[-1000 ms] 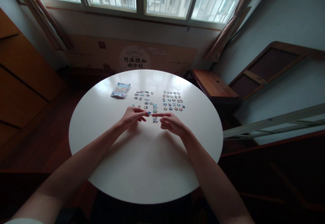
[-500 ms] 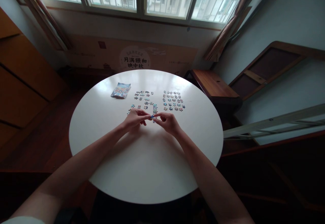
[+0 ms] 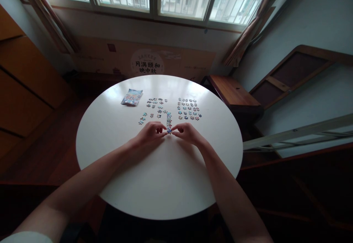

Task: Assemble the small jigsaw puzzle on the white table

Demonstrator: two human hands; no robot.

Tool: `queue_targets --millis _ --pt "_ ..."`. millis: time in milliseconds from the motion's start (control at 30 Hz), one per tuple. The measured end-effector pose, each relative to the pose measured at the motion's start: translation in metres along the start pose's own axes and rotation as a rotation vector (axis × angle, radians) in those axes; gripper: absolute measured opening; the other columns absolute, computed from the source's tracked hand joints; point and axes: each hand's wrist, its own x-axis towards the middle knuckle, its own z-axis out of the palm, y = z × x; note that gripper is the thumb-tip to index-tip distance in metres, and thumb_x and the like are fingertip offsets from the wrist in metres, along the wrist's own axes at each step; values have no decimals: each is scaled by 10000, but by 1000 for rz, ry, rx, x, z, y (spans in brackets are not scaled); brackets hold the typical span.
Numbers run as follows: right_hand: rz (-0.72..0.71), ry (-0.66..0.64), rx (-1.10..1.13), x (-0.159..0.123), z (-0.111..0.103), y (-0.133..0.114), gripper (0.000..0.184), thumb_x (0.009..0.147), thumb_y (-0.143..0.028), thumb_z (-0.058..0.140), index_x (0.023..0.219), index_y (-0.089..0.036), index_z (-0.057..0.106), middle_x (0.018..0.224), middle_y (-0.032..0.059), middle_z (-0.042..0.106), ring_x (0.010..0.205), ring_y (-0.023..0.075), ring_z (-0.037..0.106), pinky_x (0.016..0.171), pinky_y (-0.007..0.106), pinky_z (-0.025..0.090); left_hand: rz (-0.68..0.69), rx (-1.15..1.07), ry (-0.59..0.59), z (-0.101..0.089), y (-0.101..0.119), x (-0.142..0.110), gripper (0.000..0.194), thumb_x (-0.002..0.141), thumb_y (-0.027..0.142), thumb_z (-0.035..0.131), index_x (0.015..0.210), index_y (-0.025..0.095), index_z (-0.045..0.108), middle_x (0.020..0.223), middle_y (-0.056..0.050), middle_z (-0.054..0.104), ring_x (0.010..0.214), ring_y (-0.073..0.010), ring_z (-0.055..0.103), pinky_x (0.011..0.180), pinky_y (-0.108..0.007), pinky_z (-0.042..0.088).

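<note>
On the white table, a narrow upright strip of joined puzzle pieces [image 3: 169, 119] lies between my hands. A small blue puzzle piece [image 3: 169, 131] is at its near end, gripped from both sides. My left hand [image 3: 152, 131] pinches it from the left with thumb and forefinger, the other fingers curled. From the right, my right hand [image 3: 186, 132] holds the same piece between thumb and forefinger. Fingertips partly cover the piece, so I cannot tell whether it is joined to the strip.
Loose puzzle pieces [image 3: 154, 103] are scattered beyond my left hand, and rows of pieces [image 3: 189, 108] lie on the right. A picture leaflet [image 3: 132, 97] sits at the back left of the round white table [image 3: 154, 184]. A wooden bench [image 3: 234, 90] stands beyond the table's right side.
Both hands have moved slightly right and nearer to me, bringing the blue piece down to the strip's near end. More of the strip and of the loose pieces at left now shows.
</note>
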Motion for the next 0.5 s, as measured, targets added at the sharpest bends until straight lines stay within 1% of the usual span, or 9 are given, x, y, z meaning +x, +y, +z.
queue_targets --millis 67,167,267,500 --pt "-3 -18 -10 0 1 -1 229 803 -350 650 885 -180 779 535 -72 300 518 77 267 531 241 206 46 71 -14 0 0 -1 205 828 344 661 901 174 748 720 -30 633 600 -108 534 597 -226 410" --pt "-2 -39 -53 -1 3 -4 224 805 -352 653 893 -191 781 529 -68 339 516 77 294 534 241 206 76 111 -55 -1 2 -2 203 827 352 666 888 176 748 717 -25 597 603 -108 513 590 -227 384" --pt "2 -53 -103 -1 4 -9 213 808 -360 659 881 -202 782 518 -65 370 512 77 310 539 243 207 75 112 -89 -1 6 -2 211 827 371 667 868 182 750 706 -19 583 599 -106 502 585 -224 372" --pt "-17 -34 -190 -2 1 -11 177 805 -331 666 862 -204 774 520 -61 416 509 74 322 546 235 214 68 114 -86 -1 10 -2 232 854 382 633 835 188 759 706 -28 590 600 -109 507 577 -223 363"
